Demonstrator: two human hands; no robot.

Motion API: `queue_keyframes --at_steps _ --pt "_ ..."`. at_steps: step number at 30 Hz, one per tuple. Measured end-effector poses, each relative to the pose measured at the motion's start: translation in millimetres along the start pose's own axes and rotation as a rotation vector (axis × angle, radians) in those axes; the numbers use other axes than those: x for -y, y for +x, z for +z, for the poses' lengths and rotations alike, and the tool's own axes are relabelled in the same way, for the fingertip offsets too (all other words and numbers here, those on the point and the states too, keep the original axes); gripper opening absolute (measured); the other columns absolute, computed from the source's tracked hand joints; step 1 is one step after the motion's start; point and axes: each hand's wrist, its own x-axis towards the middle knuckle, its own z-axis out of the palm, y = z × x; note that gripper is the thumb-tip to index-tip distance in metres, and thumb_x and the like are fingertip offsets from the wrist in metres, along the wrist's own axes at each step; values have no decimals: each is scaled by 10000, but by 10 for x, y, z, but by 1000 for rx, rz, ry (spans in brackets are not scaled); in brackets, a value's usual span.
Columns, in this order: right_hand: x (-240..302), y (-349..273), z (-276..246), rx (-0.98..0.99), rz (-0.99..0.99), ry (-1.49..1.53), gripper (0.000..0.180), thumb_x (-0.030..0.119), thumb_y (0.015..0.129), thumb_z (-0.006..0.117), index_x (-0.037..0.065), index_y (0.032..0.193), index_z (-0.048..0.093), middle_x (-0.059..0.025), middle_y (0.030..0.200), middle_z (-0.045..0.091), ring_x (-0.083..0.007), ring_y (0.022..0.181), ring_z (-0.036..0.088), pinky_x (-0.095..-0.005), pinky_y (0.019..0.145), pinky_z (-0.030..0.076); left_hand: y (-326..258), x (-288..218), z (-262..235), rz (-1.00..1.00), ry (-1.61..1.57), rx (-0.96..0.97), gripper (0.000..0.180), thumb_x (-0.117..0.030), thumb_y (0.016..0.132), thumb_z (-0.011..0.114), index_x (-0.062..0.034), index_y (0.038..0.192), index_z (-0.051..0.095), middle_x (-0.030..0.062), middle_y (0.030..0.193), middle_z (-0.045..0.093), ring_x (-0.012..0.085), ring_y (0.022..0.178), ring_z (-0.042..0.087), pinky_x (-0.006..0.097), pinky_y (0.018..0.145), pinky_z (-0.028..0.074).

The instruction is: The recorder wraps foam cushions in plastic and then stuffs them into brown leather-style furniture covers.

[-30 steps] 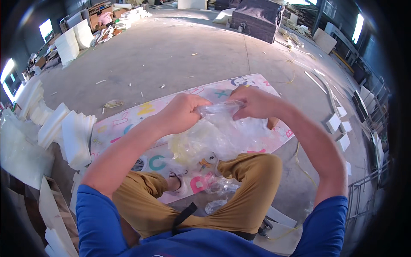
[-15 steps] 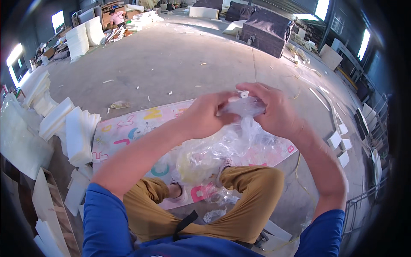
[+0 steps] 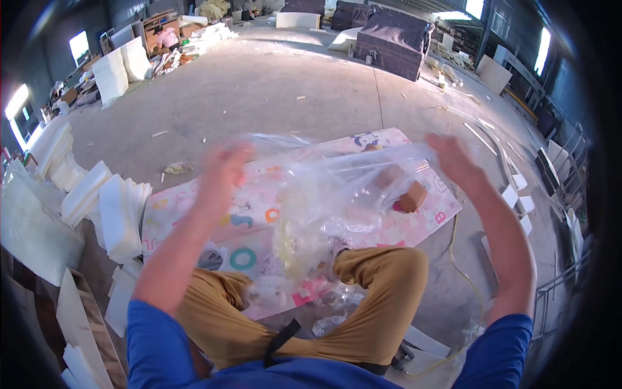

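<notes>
A large clear plastic bag (image 3: pixel 343 188) is stretched wide between my two hands above a pink patterned mat (image 3: pixel 175 211). My left hand (image 3: pixel 227 162), blurred by motion, is closed on one side of its upper edge. On the other side, my right hand (image 3: pixel 450 155) pinches the plastic film. The lower part of the bag hangs crumpled near my feet, and something yellowish (image 3: pixel 288 249) shows through it. A small brown block (image 3: pixel 412 196) lies on the mat beside the bag, nearer my right hand.
White foam pieces (image 3: pixel 123 214) are stacked at the left. A yellow cord (image 3: pixel 453 253) runs along the floor at the right, near white offcuts (image 3: pixel 512 201). Far off stand a dark covered box (image 3: pixel 392 48) and a person (image 3: pixel 167 39) by the clutter.
My hands have moved far apart, the left one leftward and the right one rightward. The bunched plastic has spread out between them, and the brown block has come into view.
</notes>
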Motion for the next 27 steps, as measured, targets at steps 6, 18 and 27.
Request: queue_keyframes --at_steps 6,18,27 --pt "-779 -125 237 -46 -307 39 259 -48 752 549 16 983 649 -189 823 659 -293 781 646 -371 717 489 282 233 -868 -122 -417 -243 164 -166 945 533 -44 837 547 56 776 569 170 691 550 328 663 495" --pt "1334 -57 -644 269 -250 915 497 66 736 587 15 1229 554 -41 797 626 -22 579 495 -184 503 397 -159 244 455 300 687 245 989 -325 655 832 -18 1410 271 226 1409 343 346 1301 373 436 1053 329" --pt "537 563 -863 -166 -392 333 447 96 796 639 22 1230 561 -112 1089 614 -121 939 597 -257 856 483 287 628 -143 -328 550 398 302 -44 847 551 42 1135 574 191 1052 642 275 958 639 370 881 481"
